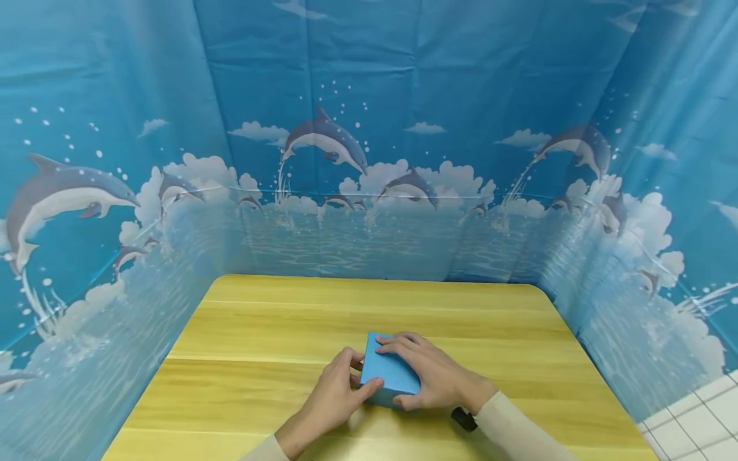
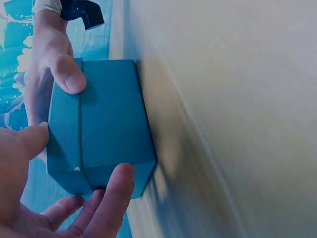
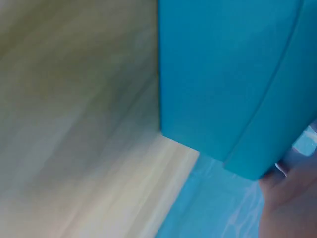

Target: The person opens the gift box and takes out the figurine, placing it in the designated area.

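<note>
- We see left grip (image 1: 336,392) and right grip (image 1: 434,371) part-open, holding the blue box (image 1: 389,371)
- We judge it light, stiff, smoothish; hold opposite sides

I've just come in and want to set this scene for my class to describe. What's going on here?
A person's left hand and right hand are holding a blue box at a yellow wood-grain table. The left grips its left side, thumb at the near top edge; the right reaches over the top, thumb at the near side. The lid is on. Dolphin-print sheeting hangs behind.
</note>
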`<state>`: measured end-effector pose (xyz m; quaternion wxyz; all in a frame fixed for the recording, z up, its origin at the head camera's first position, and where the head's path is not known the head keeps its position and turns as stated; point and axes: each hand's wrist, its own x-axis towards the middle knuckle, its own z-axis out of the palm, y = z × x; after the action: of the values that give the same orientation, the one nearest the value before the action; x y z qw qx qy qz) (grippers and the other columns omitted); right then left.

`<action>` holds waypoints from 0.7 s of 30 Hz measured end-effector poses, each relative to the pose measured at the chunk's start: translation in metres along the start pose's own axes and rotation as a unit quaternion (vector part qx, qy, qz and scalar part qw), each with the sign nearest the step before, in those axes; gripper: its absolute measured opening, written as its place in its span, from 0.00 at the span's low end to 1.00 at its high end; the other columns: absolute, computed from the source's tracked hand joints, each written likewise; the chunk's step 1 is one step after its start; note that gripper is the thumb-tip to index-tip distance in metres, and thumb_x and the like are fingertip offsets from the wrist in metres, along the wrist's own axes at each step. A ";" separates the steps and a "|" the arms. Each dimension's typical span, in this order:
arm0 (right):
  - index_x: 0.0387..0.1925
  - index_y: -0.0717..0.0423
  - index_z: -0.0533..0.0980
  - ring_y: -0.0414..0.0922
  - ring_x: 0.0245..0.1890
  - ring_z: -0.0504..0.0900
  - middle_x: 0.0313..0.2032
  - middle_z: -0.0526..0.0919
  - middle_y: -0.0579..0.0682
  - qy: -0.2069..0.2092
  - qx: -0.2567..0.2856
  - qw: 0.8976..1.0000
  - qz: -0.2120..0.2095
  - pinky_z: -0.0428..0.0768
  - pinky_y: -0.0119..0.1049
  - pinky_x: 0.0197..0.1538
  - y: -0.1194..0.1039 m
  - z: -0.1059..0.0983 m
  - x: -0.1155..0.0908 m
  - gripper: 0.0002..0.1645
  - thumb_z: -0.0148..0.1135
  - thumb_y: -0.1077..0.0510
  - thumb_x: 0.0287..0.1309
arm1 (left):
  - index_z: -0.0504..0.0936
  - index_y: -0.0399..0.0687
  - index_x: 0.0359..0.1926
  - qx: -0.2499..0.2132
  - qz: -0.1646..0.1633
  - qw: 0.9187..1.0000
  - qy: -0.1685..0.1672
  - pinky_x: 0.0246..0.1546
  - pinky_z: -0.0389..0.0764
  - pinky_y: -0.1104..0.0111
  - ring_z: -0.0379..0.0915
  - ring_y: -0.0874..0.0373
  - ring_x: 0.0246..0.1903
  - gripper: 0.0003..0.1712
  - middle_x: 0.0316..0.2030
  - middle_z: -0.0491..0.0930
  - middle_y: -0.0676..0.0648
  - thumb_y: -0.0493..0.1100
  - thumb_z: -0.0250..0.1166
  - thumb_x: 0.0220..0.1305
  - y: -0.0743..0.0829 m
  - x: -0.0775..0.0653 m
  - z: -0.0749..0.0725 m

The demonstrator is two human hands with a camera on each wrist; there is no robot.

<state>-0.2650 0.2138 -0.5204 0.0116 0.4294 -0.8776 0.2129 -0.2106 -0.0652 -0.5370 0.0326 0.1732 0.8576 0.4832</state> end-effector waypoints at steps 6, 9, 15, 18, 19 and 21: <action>0.89 0.32 0.69 0.53 0.86 0.73 0.91 0.67 0.40 -0.003 -0.019 1.000 -0.011 0.83 0.64 0.74 0.003 -0.004 0.000 0.52 0.75 0.25 0.71 | 0.68 0.37 0.84 0.000 -0.013 1.000 -0.007 0.45 0.94 0.63 0.93 0.53 0.49 0.50 0.64 0.84 0.38 0.64 0.76 0.80 -0.003 0.005 -0.005; 0.91 0.34 0.66 0.56 0.87 0.71 0.91 0.66 0.43 0.007 -0.018 1.000 -0.003 0.84 0.66 0.74 0.002 -0.008 -0.003 0.57 0.76 0.24 0.70 | 0.63 0.37 0.88 0.001 -0.009 1.000 -0.018 0.46 0.93 0.64 0.92 0.52 0.51 0.56 0.71 0.79 0.34 0.66 0.77 0.79 -0.005 0.008 -0.009; 0.96 0.34 0.54 0.66 0.89 0.66 0.93 0.59 0.53 0.034 0.087 0.993 0.073 0.79 0.77 0.76 0.001 -0.014 -0.018 0.68 0.83 0.29 0.67 | 0.54 0.49 0.95 -0.013 0.013 0.997 -0.074 0.57 0.91 0.62 0.82 0.42 0.71 0.63 0.85 0.64 0.33 0.67 0.79 0.76 -0.014 0.021 -0.022; 0.97 0.38 0.50 0.71 0.90 0.62 0.94 0.56 0.59 0.022 0.147 0.981 0.125 0.74 0.83 0.77 0.003 -0.012 -0.026 0.70 0.84 0.33 0.69 | 0.50 0.60 0.97 -0.015 0.026 0.994 -0.102 0.63 0.91 0.54 0.81 0.39 0.73 0.66 0.90 0.58 0.38 0.67 0.81 0.74 -0.019 0.029 -0.028; 0.97 0.41 0.50 0.72 0.89 0.62 0.93 0.55 0.61 0.016 0.159 0.977 0.138 0.73 0.83 0.77 0.003 -0.011 -0.028 0.71 0.84 0.34 0.70 | 0.50 0.64 0.97 -0.005 0.029 0.994 -0.107 0.66 0.90 0.50 0.80 0.38 0.75 0.67 0.92 0.56 0.40 0.68 0.81 0.73 -0.021 0.031 -0.029; 0.97 0.48 0.48 0.72 0.87 0.66 0.92 0.55 0.64 0.001 0.185 0.969 0.163 0.76 0.80 0.76 0.005 -0.007 -0.030 0.71 0.83 0.36 0.72 | 0.49 0.71 0.96 0.007 0.030 0.993 -0.116 0.72 0.86 0.41 0.76 0.37 0.80 0.68 0.94 0.54 0.45 0.70 0.82 0.70 -0.023 0.034 -0.031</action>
<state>-0.2506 0.2419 -0.5217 -0.1024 0.2752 -0.8809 0.3712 -0.2560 -0.0903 -0.5363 0.1158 0.2542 0.8459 0.4544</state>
